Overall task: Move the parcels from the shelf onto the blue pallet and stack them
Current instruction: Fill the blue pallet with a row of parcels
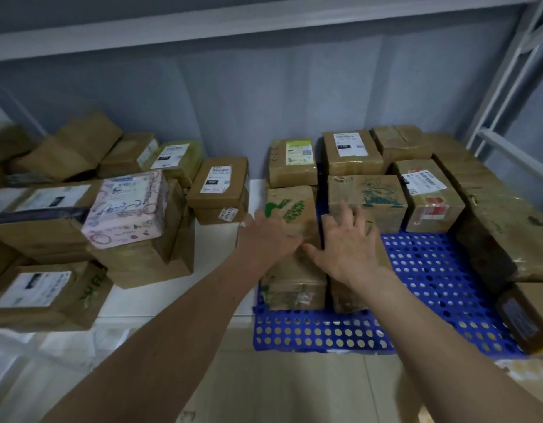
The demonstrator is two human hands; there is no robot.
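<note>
Both hands are laid on parcels at the near left of the blue pallet [416, 300]; the left hand [271, 236] is spread flat on the top of the green-printed box [290, 239], fingers straight and pointing toward twelve o'clock; the right hand [351, 242] is pressed, fingers splayed, on the smaller brown box [352, 288] just beside it at three o'clock. The hands are close together but not joined, and nothing is clamped or pinched; whether the right thumb touches the green-printed box cannot be told.

The boxes are judged stiff taped cardboard; the tape looks slick, so a flat palm may slide; the weight cannot be read, though a box of this bulk is probably moderate. A hold at two opposite side faces, low and near the corners, would be safest; the lid seams should not be leaned on hard. The work under way is taken to be squaring the two parcels against each other.

At twelve o'clock from the hands, the teal-printed box [368, 196] and other labelled cartons are already packed on the pallet; at three o'clock a long dark parcel [505, 239] is seen along the right edge. At nine o'clock, the shelf [221, 264] is loaded with waiting parcels, the pink patterned box [127, 206] among them; both forearms are stretched forward and slightly inward.
</note>
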